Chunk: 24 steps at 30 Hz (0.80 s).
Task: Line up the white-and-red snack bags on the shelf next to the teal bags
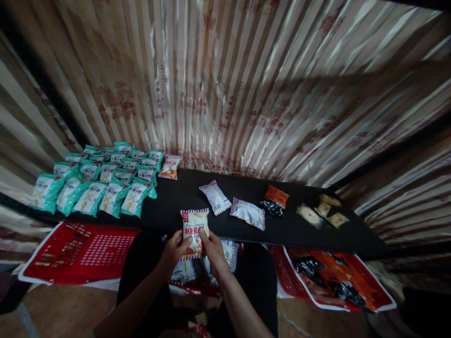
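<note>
Between my two hands is a white and red snack bag point(194, 225) with striped ends, held upright with its printed front towards me. My left hand point(175, 251) grips its left side, thumb on the front. On the right side, my right hand point(213, 249) holds it the same way. Just beyond, a snack bag lying back side up point(214, 197) and another one point(248, 213) rest on the black table point(183, 190). Below my hands, more striped-edge bags point(229, 253) sit in a red basket point(197, 292) between my knees.
Teal and white snack bags point(84, 197) stand in rows at the left, with one orange and white bag point(170, 167) beside them. An orange and black packet point(275, 201), a round pale item in clear wrap point(310, 216) and small yellowish packets point(337, 219) lie rightward. Red baskets point(84, 253) flank my legs.
</note>
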Motion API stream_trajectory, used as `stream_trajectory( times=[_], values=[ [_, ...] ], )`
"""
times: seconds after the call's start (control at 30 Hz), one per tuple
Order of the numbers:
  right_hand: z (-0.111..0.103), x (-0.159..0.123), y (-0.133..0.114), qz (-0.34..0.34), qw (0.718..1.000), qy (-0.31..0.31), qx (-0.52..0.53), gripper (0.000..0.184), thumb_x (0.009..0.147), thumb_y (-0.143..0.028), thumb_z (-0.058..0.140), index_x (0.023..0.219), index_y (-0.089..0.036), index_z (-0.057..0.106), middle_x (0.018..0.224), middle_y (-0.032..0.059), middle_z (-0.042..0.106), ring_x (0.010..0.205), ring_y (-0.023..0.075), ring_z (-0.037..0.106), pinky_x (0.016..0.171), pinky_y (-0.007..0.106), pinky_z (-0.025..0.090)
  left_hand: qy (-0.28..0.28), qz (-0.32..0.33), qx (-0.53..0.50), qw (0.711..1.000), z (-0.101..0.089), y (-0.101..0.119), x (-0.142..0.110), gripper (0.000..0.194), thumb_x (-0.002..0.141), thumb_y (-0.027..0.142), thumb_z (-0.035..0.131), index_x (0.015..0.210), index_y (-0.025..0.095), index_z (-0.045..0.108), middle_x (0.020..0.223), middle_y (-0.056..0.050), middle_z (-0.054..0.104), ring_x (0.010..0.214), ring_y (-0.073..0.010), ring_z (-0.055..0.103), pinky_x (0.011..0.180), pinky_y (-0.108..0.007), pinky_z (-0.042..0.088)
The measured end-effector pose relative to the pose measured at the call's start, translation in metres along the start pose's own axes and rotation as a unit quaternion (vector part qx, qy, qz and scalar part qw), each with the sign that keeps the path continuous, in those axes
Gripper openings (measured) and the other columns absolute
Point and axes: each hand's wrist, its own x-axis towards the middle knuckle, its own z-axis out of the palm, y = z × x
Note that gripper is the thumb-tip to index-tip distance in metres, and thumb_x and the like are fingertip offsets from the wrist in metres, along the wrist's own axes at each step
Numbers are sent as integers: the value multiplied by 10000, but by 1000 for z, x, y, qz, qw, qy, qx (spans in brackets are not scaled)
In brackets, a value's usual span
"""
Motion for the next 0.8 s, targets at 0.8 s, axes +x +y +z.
stream_trajectory(
  times=[0.8],
  values=[
    [7,3,-14,12,989,-143,-32,514,587,-471,758,966,-146,635,909,72,706,818,210,648,781,311,461,29,36,-6,999,-33,2,31,446,643,433,695,952,128,592,828,-68,713,780,-228,668,736,-335,517]
  ],
)
